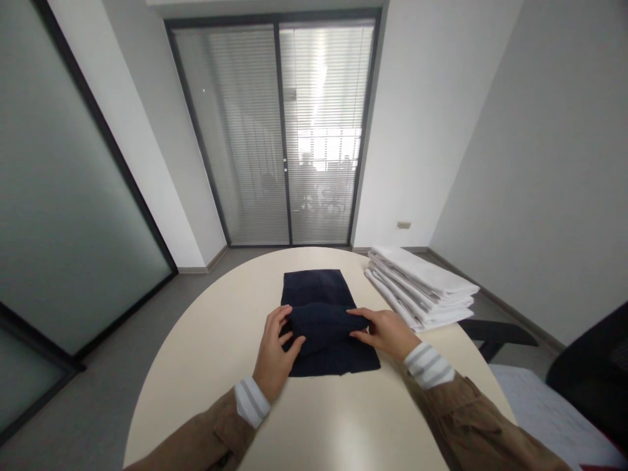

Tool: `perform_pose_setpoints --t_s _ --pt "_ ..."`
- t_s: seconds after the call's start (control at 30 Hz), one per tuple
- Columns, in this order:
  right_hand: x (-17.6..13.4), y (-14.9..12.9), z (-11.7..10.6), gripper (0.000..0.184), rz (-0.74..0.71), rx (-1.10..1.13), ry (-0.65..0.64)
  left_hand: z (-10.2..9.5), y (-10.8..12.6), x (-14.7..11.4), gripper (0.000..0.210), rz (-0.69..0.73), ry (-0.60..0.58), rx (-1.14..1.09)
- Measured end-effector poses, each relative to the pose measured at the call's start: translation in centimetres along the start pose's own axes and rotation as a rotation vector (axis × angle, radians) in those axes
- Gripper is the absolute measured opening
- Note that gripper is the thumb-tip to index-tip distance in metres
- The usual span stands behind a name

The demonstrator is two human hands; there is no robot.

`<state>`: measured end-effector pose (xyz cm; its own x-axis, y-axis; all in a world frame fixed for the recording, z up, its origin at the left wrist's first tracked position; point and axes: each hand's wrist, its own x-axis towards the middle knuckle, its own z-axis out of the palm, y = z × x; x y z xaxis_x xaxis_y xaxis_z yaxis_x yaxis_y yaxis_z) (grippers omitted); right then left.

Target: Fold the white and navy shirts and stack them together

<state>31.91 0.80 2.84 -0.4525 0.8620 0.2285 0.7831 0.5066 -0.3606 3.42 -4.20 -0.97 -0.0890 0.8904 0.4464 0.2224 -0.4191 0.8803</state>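
Observation:
A dark navy cloth (318, 286) lies in a flat rectangle on the pale round table, with a raised fold running across its middle. At the fold's left end, my left hand (276, 350) is closed on the fabric, thumb in front and fingers behind. My right hand (385, 330) pinches the fold's right end between thumb and fingers. Part of the cloth under the fold is hidden. Just beyond my right hand stands a stack of white folded cloths (417, 284), near the table's right edge.
The round table (206, 353) curves away on both sides. To the right is a black chair (596, 373) with a white sheet-like item (549, 405) beside it. Glass doors with blinds (284, 131) stand beyond the table, and a frosted glass panel (73, 183) is at left.

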Motion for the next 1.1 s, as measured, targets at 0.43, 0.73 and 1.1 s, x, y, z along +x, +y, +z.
perform_pose_setpoints --t_s 0.43,0.73,1.1 --pt "0.1 -1.7 0.2 0.030 -0.266 -0.286 0.294 -1.4 0.7 1.2 0.076 0.360 -0.135 0.905" --pt "0.4 -2.5 1.7 0.020 -0.297 -0.393 0.218 -1.5 1.0 2.6 0.042 0.432 -0.265 0.949" --pt "-0.3 -3.5 1.5 0.027 -0.392 -0.328 -0.102 -1.7 2.3 1.2 0.041 0.467 -0.629 1.012"
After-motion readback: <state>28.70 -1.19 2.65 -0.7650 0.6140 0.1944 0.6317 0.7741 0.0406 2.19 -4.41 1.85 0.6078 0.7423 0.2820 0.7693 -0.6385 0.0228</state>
